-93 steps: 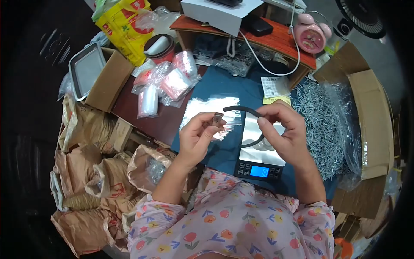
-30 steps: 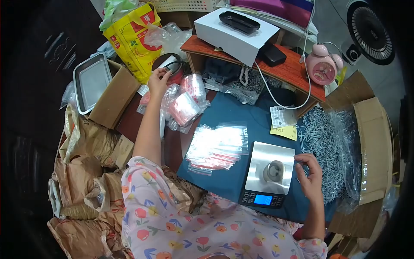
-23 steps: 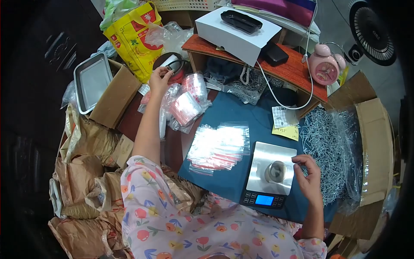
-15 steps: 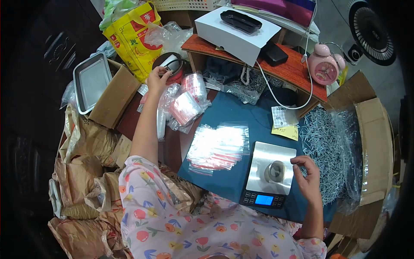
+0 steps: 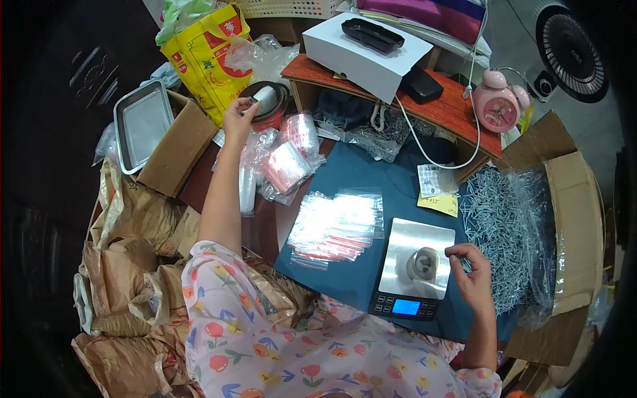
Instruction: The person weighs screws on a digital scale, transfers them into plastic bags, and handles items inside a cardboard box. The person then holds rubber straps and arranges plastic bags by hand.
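Note:
My left hand reaches to the back left, thumb and forefinger pinched at the near edge of a round dark-and-red container. A smooth white object lies at the fingertips; whether they grip it is unclear. My right hand, fingers curled but apart and holding nothing, hovers at the right edge of a digital scale with a lit blue display. On its steel plate stands a small round cup, its contents hard to make out. Left of the scale, clear zip bags with red strips lie fanned out.
Many silver screws fill an opened cardboard box at right. A wooden shelf at the back bears a white box and pink alarm clock. Packs of bags, a metal tray and paper sacks are leftward.
My left hand has shifted slightly at the round container; more of the white object shows, and a dark loop beside the fingers is no longer visible. My right hand has barely moved leftward.

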Tool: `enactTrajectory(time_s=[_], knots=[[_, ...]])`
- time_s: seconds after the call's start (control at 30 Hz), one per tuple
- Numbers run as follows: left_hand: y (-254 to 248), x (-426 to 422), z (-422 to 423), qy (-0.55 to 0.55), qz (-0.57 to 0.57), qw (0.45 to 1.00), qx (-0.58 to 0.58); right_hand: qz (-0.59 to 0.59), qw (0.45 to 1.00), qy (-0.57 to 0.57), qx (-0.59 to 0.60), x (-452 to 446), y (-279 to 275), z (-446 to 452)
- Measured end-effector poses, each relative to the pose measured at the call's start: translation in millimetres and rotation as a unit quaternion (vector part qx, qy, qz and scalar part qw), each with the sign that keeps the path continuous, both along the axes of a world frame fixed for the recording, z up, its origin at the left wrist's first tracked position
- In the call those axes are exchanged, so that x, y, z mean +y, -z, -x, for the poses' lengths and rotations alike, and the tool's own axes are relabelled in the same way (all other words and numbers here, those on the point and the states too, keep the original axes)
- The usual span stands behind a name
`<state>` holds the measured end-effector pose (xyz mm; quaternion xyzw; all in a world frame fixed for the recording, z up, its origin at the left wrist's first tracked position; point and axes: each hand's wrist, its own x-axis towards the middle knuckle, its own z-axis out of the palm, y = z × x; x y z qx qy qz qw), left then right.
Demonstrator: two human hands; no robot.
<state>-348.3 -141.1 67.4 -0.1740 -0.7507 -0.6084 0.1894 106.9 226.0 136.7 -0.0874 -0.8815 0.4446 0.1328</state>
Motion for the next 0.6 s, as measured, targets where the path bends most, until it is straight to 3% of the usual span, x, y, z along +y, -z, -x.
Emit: enactTrajectory(time_s=[0.1,0.27,0.6], knots=[[-30,3,-21,-0.047,-0.027,0.998,-0.016,-0.011,1.000,-0.007,-0.010,-1,-2,0],[-32,-7,-22,-0.076,-0.044,0.996,0.013,0.004,0.999,-0.023,-0.022,-5,3,2],[28,27,-21,-0.258,0.085,0.953,0.134,-0.009,0.998,-0.051,-0.029,-7,2,1]])
